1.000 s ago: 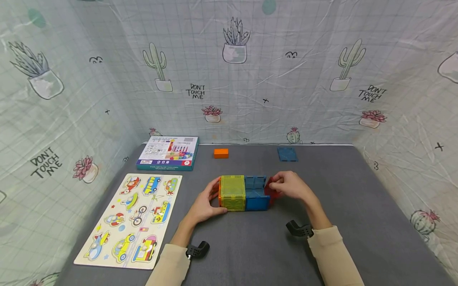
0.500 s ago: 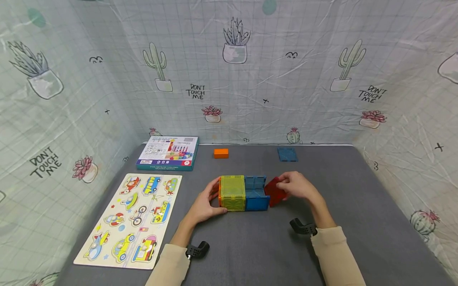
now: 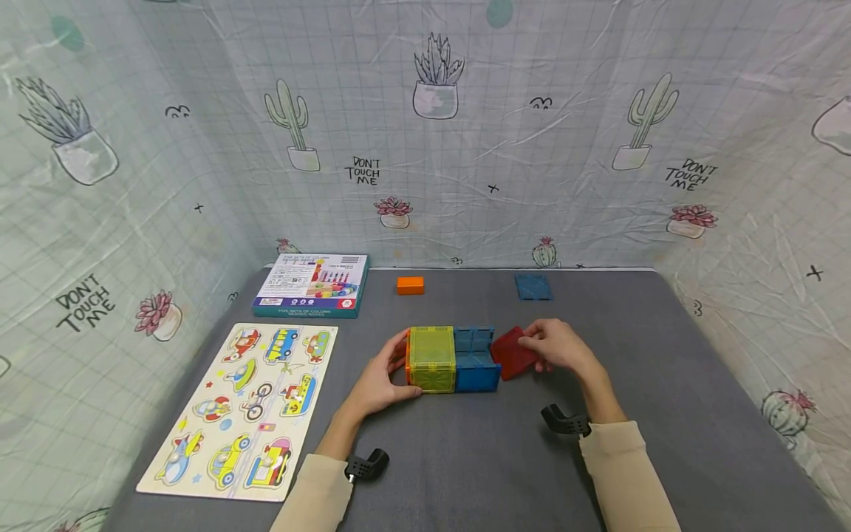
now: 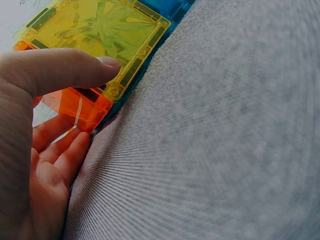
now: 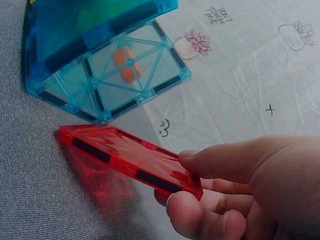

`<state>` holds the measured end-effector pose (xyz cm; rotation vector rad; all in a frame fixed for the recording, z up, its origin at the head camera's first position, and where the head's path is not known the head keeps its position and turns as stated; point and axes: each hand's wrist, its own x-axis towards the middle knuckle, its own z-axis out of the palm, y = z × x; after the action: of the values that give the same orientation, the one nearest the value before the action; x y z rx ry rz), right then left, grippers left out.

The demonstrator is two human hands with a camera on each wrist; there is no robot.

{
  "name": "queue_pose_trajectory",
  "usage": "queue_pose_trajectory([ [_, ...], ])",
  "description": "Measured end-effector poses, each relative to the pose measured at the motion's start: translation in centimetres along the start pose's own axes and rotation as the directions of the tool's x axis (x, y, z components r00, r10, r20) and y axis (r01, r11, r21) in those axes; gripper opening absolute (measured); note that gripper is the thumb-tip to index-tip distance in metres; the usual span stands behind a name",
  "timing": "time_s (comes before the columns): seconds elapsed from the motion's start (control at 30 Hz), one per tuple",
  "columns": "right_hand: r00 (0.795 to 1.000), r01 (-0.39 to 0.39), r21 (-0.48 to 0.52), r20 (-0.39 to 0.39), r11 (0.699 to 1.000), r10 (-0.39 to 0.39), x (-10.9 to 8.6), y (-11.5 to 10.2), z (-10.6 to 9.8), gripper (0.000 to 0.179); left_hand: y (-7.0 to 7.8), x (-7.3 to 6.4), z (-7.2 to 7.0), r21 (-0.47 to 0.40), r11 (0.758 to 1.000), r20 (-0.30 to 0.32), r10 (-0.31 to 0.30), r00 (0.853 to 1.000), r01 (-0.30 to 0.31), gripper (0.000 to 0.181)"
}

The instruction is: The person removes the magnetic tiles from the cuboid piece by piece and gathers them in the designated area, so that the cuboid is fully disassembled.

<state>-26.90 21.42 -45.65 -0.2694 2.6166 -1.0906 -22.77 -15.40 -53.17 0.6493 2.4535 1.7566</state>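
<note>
A block built of see-through magnetic tiles stands mid-table, with a yellow part [image 3: 433, 359] on the left and a blue part [image 3: 478, 377] open at the top on the right. My left hand [image 3: 380, 378] grips its left end. The thumb lies along the yellow tile [image 4: 100, 30], and the fingers reach round to an orange tile [image 4: 82, 107]. Between thumb and fingers, my right hand [image 3: 557, 344] pinches a red magnetic tile [image 5: 130, 155]. That tile is tilted, its lower left edge close to the blue part's right end.
An orange block [image 3: 411, 286] and a blue tile [image 3: 534, 287] lie farther back on the grey table [image 3: 459, 465]. On the left are a boxed bead set [image 3: 312, 284] and a wooden vehicle puzzle board [image 3: 239, 410]. A patterned cloth [image 3: 492, 148] hangs behind.
My right hand has drawn slightly right with the red tile, which now leans away from the blue part and shows more of its face. The left hand and block stay put.
</note>
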Motion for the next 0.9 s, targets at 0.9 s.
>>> queue_pose_trajectory([
  [0.9, 0.996, 0.083, -0.015, -0.013, 0.996, -0.084, 0.35, 0.95, 0.0, 0.036, -0.2, 0.04, -0.03, 0.028, 0.999, -0.006, -0.019, 1.0, 0.019, 0.111],
])
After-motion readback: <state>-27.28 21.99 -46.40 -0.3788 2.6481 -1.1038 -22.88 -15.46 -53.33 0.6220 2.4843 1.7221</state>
